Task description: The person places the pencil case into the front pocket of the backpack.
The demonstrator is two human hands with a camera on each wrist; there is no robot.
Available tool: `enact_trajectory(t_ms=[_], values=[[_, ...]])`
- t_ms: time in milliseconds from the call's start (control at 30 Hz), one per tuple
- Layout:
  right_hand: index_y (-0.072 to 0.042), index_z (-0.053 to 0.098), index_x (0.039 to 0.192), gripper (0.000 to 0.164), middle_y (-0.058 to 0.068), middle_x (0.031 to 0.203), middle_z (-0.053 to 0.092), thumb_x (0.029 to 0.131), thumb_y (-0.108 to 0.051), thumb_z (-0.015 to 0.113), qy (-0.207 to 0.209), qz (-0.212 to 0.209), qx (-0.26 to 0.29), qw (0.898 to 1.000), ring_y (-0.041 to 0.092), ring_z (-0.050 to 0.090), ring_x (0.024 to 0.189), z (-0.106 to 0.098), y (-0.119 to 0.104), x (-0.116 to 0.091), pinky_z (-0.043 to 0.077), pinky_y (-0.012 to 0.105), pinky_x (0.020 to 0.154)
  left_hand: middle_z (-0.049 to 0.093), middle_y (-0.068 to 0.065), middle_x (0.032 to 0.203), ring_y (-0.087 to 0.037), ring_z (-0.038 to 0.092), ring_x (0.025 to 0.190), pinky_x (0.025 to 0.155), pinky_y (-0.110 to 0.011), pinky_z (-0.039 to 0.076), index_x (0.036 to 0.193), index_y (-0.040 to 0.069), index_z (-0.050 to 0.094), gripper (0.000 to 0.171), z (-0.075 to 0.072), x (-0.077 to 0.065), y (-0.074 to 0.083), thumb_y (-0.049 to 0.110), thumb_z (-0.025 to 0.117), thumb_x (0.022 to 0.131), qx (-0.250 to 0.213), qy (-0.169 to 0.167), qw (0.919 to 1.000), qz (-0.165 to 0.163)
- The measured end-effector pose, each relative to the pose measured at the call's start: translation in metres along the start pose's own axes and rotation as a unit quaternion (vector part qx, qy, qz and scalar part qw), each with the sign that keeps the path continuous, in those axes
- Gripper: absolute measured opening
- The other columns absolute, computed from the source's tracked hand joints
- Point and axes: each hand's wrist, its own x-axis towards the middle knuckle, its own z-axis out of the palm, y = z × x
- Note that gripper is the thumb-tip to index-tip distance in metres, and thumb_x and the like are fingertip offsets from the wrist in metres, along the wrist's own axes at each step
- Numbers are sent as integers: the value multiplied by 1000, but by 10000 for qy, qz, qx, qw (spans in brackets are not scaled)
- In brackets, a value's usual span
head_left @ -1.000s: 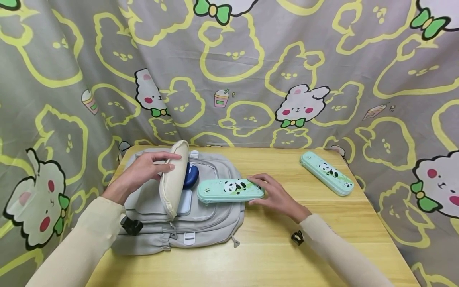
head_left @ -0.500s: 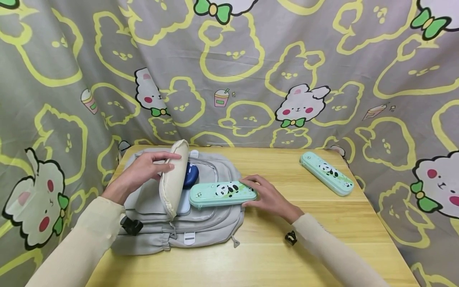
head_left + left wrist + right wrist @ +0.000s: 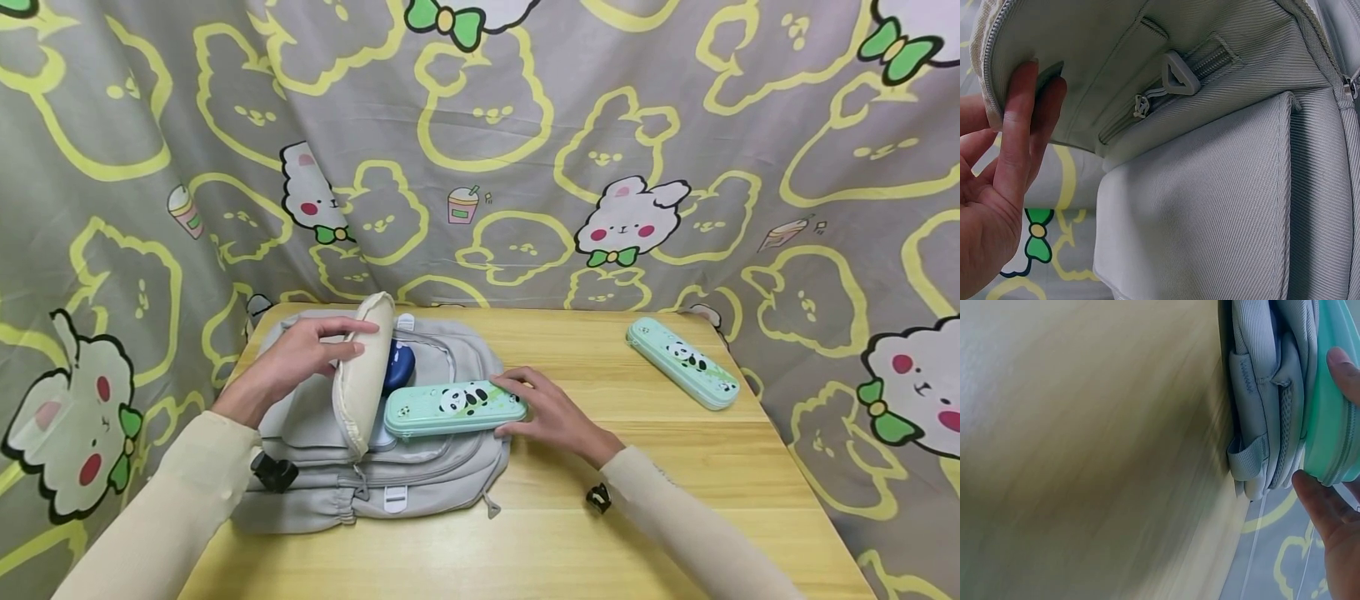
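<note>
A grey backpack (image 3: 303, 425) lies on the table, its front pocket unzipped. My left hand (image 3: 296, 358) grips the pocket's cream-lined flap (image 3: 367, 367) and holds it up; the left wrist view shows the flap's edge between thumb and fingers (image 3: 1019, 125). My right hand (image 3: 551, 412) holds a mint-green panda pencil case (image 3: 442, 410) by its right end, thumb and fingers on opposite sides. The case's left end overlaps the pocket opening. A dark blue rounded object (image 3: 400, 367) shows inside by the flap, and a pale blue flat thing (image 3: 381, 439) is mostly hidden beneath the case.
Another mint-green panda pencil case (image 3: 682, 362) lies at the table's back right. The wooden table (image 3: 637, 533) extends in front of and right of the backpack. A patterned grey curtain (image 3: 510, 275) hangs close behind and on both sides.
My right hand has moved left with the pencil case, over the open pocket and closer to the flap, covering more of the pale blue thing. The left hand has stayed in place.
</note>
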Motion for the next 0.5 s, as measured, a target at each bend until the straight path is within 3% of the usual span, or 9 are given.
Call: enact_trajectory(t_ms=[300,500], values=[[-15,63,154,89,7,146,62,78,-48,97,126,-115,-120,9998,27,61,136,6,-7,3,54,50,114,47,-13,169,-35,55,139,88,-37,59,150,18,68,45,1,0,0,25,72,106,-17,0,10000,3],[-19,63,155,88,5,144,62,79,-49,96,64,-6,-31,10000,24,61,133,10,-13,4,55,49,112,47,-12,169,-33,58,135,88,-37,59,149,20,69,44,2,0,1,26,72,106,40,33,10000,-3]])
